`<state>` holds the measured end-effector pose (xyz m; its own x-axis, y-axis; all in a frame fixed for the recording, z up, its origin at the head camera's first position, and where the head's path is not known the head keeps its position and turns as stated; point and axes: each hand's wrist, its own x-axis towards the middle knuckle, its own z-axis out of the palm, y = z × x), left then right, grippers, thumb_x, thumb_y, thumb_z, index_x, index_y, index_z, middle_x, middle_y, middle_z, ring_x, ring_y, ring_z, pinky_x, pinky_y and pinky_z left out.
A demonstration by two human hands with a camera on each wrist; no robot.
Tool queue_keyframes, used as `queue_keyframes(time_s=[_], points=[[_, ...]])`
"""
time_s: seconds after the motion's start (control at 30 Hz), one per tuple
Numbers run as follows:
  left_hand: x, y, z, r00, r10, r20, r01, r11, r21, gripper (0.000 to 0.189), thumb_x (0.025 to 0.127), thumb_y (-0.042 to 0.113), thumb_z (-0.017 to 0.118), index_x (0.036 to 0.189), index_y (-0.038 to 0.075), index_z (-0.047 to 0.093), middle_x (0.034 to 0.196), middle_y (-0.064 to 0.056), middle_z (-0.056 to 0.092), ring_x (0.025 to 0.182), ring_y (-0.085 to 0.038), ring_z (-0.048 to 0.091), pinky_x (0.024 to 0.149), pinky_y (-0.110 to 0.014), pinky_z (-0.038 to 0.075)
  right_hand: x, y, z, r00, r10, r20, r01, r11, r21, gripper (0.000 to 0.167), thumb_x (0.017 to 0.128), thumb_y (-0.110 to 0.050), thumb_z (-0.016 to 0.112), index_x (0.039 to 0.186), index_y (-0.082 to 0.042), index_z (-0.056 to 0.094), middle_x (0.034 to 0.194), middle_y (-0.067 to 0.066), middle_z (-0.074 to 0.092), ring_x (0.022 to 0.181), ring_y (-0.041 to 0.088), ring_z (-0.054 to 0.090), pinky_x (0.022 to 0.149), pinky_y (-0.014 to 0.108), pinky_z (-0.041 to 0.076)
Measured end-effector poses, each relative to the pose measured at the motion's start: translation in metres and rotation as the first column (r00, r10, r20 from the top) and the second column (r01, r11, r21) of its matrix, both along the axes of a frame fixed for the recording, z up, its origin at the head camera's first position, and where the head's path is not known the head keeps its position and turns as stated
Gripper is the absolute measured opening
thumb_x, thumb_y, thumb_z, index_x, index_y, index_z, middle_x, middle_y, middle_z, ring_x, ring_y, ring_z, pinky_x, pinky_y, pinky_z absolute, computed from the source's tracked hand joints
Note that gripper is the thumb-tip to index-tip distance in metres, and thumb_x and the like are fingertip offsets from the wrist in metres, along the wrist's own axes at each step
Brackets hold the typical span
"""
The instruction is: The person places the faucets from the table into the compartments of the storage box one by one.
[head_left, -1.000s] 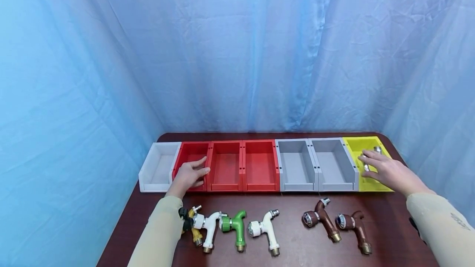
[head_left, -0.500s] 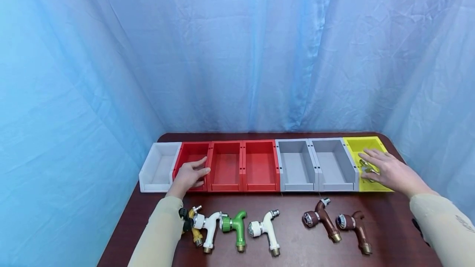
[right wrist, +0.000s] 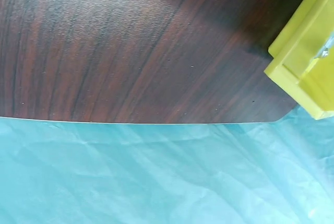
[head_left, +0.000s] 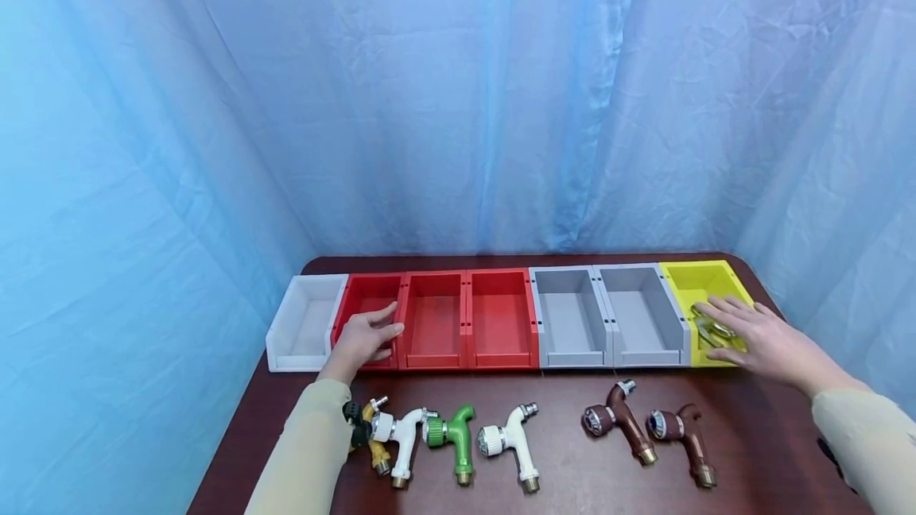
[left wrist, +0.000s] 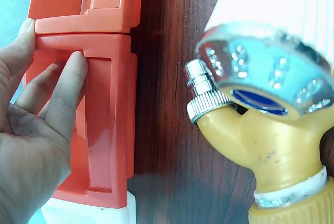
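In the head view my left hand [head_left: 365,342] is at the leftmost red bin [head_left: 368,286]. The left wrist view has its fingers loosely bent inside that bin, tips at the wall shared with the neighbouring red bin; nothing is held. Over the yellow bin [head_left: 704,270] at the right end, my right hand [head_left: 766,340] has its fingers spread. A shiny chrome tap [head_left: 718,330] lies in this bin under the fingers, partly hidden by them. The right wrist view catches only a corner of the yellow bin [right wrist: 300,70], without the hand.
Two more red bins [head_left: 432,362], two grey bins [head_left: 576,360] and a white bin [head_left: 304,362] complete the row. Along the front lie a yellow tap [left wrist: 282,156], white taps [head_left: 525,451], a green tap [head_left: 461,443] and brown taps [head_left: 630,427]. Blue curtains [head_left: 429,102] surround the table.
My right hand has let go of the chrome tap, which now lies in the yellow bin. The fingers have spread and the hand has drawn slightly right. My left hand stays put.
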<state>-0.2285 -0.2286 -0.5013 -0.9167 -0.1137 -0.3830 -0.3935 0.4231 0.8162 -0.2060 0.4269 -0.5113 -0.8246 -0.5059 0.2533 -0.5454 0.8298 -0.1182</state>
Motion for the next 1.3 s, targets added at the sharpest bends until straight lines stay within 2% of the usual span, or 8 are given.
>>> queue_keyframes(time_s=[0.2, 0.37, 0.53, 0.7, 0.93, 1.07, 1.2, 1.3], points=[[0.0, -0.001, -0.001, 1.0, -0.002, 0.0, 0.002, 1.0, 0.005, 0.073, 0.088, 0.033, 0.081, 0.154, 0.029, 0.048, 0.151, -0.018, 0.048, 0.128, -0.039, 0.054, 0.082, -0.037, 0.063, 0.007, 0.002, -0.001, 1.0, 0.024, -0.014, -0.025, 0.999, -0.027, 0.089, 0.081, -0.032, 0.086, 0.157, -0.022, 0.042, 0.153, 0.024, 0.048, 0.154, 0.019, 0.023, 0.127, 0.032, -0.004], [0.0, -0.001, 0.0, 1.0, -0.004, 0.001, 0.004, 1.0, 0.01, 0.076, 0.087, 0.035, 0.082, 0.154, 0.028, 0.047, 0.152, -0.018, 0.047, 0.13, -0.04, 0.052, 0.083, -0.037, 0.063, 0.011, 0.004, -0.002, 0.998, 0.055, -0.03, -0.056, 0.998, -0.005, 0.092, 0.082, -0.034, 0.086, 0.16, -0.022, 0.038, 0.16, 0.017, 0.04, 0.154, 0.005, 0.01, 0.126, 0.03, -0.005], [0.001, -0.001, 0.001, 1.0, 0.001, 0.001, -0.001, 1.0, 0.004, 0.076, 0.088, 0.034, 0.082, 0.155, 0.029, 0.047, 0.152, -0.018, 0.046, 0.13, -0.041, 0.051, 0.083, -0.038, 0.063, 0.012, 0.004, -0.003, 0.995, 0.081, -0.059, -0.081, 0.997, -0.003, 0.096, 0.078, -0.035, 0.088, 0.159, -0.021, 0.039, 0.164, 0.007, 0.033, 0.15, -0.004, 0.004, 0.127, 0.029, -0.003], [0.002, -0.002, 0.001, 1.0, -0.002, -0.006, 0.002, 1.0, 0.0, 0.077, 0.087, 0.034, 0.082, 0.155, 0.028, 0.046, 0.151, -0.018, 0.047, 0.13, -0.041, 0.051, 0.083, -0.038, 0.062, 0.016, 0.001, -0.005, 0.989, 0.114, -0.09, -0.116, 0.993, -0.018, 0.097, 0.072, -0.034, 0.091, 0.156, -0.018, 0.045, 0.164, -0.002, 0.032, 0.151, -0.003, 0.004, 0.126, 0.028, -0.002], [0.001, -0.001, 0.0, 1.0, -0.008, -0.008, 0.008, 1.0, -0.001, 0.079, 0.086, 0.037, 0.083, 0.155, 0.028, 0.046, 0.151, -0.018, 0.048, 0.129, -0.041, 0.052, 0.083, -0.038, 0.062, 0.027, -0.009, -0.007, 0.98, 0.179, -0.081, -0.18, 0.984, -0.004, 0.094, 0.073, -0.036, 0.09, 0.153, -0.012, 0.047, 0.166, -0.01, 0.022, 0.152, -0.001, 0.0, 0.124, 0.028, -0.006], [0.0, -0.001, 0.0, 1.0, -0.01, -0.005, 0.01, 1.0, 0.001, 0.077, 0.087, 0.036, 0.082, 0.155, 0.029, 0.047, 0.152, -0.018, 0.047, 0.13, -0.04, 0.052, 0.083, -0.038, 0.062, 0.031, -0.013, -0.01, 0.97, 0.225, -0.087, -0.225, 0.974, 0.016, 0.095, 0.072, -0.039, 0.09, 0.152, -0.009, 0.049, 0.168, -0.004, 0.021, 0.155, 0.003, 0.003, 0.124, 0.023, -0.006], [-0.001, -0.001, 0.0, 1.0, -0.013, -0.004, 0.013, 1.0, 0.002, 0.075, 0.089, 0.034, 0.081, 0.155, 0.029, 0.047, 0.152, -0.017, 0.047, 0.13, -0.04, 0.052, 0.083, -0.038, 0.062, 0.034, -0.016, -0.012, 0.962, 0.255, -0.096, -0.255, 0.967, 0.015, 0.095, 0.069, -0.039, 0.092, 0.149, -0.006, 0.052, 0.164, 0.011, 0.036, 0.157, 0.008, 0.009, 0.125, 0.022, -0.002], [-0.001, -0.001, -0.001, 1.0, -0.014, -0.004, 0.014, 1.0, -0.001, 0.074, 0.089, 0.033, 0.08, 0.155, 0.029, 0.046, 0.152, -0.018, 0.047, 0.13, -0.04, 0.052, 0.083, -0.038, 0.063, 0.037, -0.019, -0.013, 0.95, 0.292, -0.106, -0.292, 0.956, 0.017, 0.094, 0.069, -0.041, 0.091, 0.147, -0.005, 0.054, 0.157, 0.019, 0.044, 0.157, 0.013, 0.012, 0.127, 0.027, -0.001]])
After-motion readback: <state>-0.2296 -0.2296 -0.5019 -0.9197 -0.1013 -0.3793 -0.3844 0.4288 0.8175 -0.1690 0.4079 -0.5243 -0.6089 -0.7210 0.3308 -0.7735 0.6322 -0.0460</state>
